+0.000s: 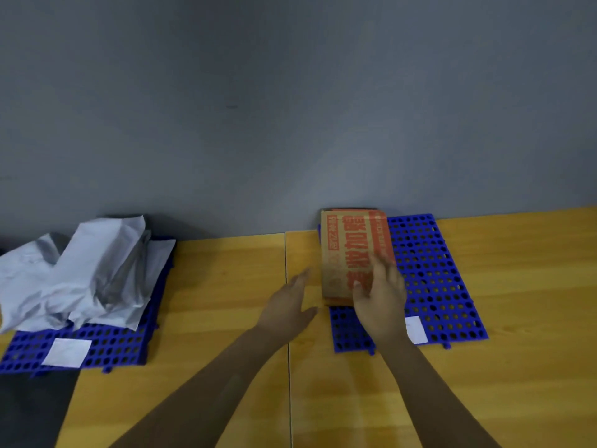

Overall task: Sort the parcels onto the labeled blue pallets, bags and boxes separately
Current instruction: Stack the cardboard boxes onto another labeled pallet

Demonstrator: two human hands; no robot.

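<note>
**Cardboard box on the right pallet, grey bags heaped on the left**

A brown cardboard box [352, 253] printed with large orange-red characters lies flat on the left portion of the right blue pallet [433, 273], its far end against the grey wall [290, 108] at the back edge of the tabletop [226, 286]. The pallet is a perforated plastic grid with a white label [416, 329] near its front edge.

The right hand [379, 299] rests over the near end of the box, fingers [381, 266] spread and laid flat on its top rather than closed around it. The left hand [290, 302] hovers just beside the box's left edge, above the bare wood, open and holding nothing.

Toward the left edge of the tabletop, a second blue pallet [106, 344] carries a rumpled pile of silvery grey mailer bags [80, 273], which covers its back part. A white label [67, 352] sits at its front.
</note>
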